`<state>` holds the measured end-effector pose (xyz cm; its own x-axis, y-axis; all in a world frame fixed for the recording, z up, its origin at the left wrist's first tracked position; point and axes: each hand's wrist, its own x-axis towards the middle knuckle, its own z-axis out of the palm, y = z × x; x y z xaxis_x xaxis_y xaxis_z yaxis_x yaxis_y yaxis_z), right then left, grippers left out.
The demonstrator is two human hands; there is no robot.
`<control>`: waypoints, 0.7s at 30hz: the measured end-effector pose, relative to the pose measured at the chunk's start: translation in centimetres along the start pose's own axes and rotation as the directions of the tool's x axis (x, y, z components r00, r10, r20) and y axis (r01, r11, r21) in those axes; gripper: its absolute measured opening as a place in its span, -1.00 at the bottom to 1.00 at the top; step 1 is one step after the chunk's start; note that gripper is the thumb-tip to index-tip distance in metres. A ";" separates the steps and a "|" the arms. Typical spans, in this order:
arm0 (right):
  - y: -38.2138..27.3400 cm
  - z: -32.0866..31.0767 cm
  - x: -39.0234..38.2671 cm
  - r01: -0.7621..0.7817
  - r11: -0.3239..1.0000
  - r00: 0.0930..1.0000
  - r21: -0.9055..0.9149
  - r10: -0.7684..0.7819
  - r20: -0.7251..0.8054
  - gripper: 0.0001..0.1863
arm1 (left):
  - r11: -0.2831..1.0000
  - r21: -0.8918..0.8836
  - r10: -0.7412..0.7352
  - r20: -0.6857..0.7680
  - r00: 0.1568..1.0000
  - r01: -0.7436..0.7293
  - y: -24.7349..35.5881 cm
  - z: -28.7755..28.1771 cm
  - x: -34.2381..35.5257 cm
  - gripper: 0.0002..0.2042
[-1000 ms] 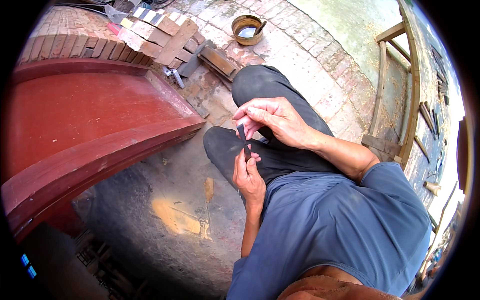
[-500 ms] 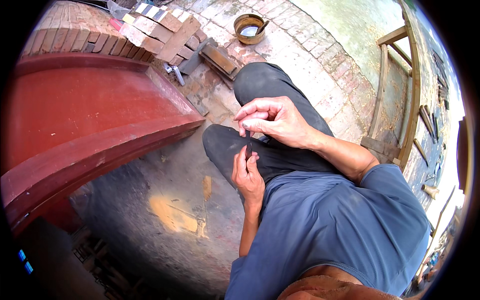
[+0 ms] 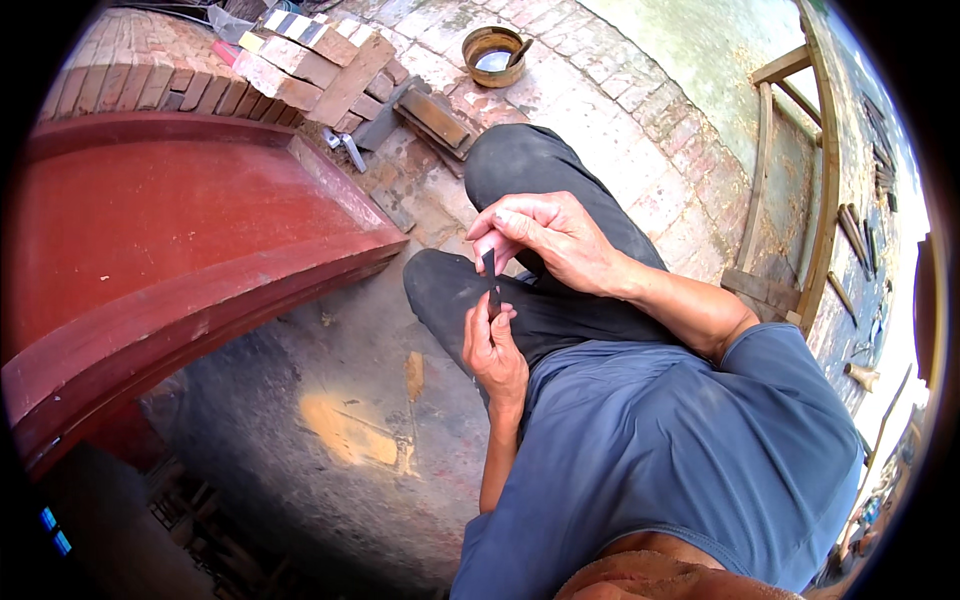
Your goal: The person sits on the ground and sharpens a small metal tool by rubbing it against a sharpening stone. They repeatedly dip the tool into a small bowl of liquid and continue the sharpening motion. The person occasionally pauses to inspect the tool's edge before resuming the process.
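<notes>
A thin dark strip [image 3: 489, 280] is pinched between right hand [image 3: 545, 240] fingers and left hand [image 3: 492, 345] fingers; a red curved panel [image 3: 180, 250] lies left.

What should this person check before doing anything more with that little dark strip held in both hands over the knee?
1. Grip from above: right hand pinches the top of the dark strip. Ok.
2. Grip from below: left hand has its fingertips at the strip's lower end. Ok.
3. Strip in plain sight: its middle shows between the hands, upright. Ok.
4. What the strip is, and whether its edge is sharp: too small to tell. Cannot tell.
5. Support: hands work above the dark trouser leg, not on a firm surface. Not ok.
6. Room nearby: the big red wooden piece lies to the person's left, apart from the hands. Ok.
</notes>
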<state>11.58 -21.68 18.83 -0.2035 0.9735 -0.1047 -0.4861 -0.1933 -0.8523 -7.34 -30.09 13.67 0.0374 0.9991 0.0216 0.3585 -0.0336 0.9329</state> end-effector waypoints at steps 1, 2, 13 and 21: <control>0.1 0.0 0.0 0.001 1.000 1.000 0.005 -0.001 0.006 -0.59 | 1.000 0.003 -0.005 -0.004 1.000 0.005 0.0 0.0 0.0 -0.71; 0.2 0.0 0.0 -0.009 1.000 1.000 0.019 0.009 0.018 -0.58 | 1.000 0.005 -0.009 -0.009 1.000 0.009 0.1 0.0 0.1 -0.71; 1.2 -0.2 0.0 -0.007 1.000 0.995 -0.027 0.010 0.099 -0.61 | 1.000 0.003 0.002 0.004 1.000 -0.002 -0.2 0.0 0.4 -0.67; 1.7 -0.1 -0.2 0.049 0.989 0.995 -0.139 -0.037 0.093 -0.69 | 1.000 -0.001 0.007 0.002 1.000 -0.007 -0.7 0.2 0.6 -0.65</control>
<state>10.86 -22.19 17.33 -0.2642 0.9641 -0.0251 -0.3729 -0.1261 -0.9193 -7.38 -29.52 12.93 0.0418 0.9987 0.0278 0.3577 -0.0410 0.9329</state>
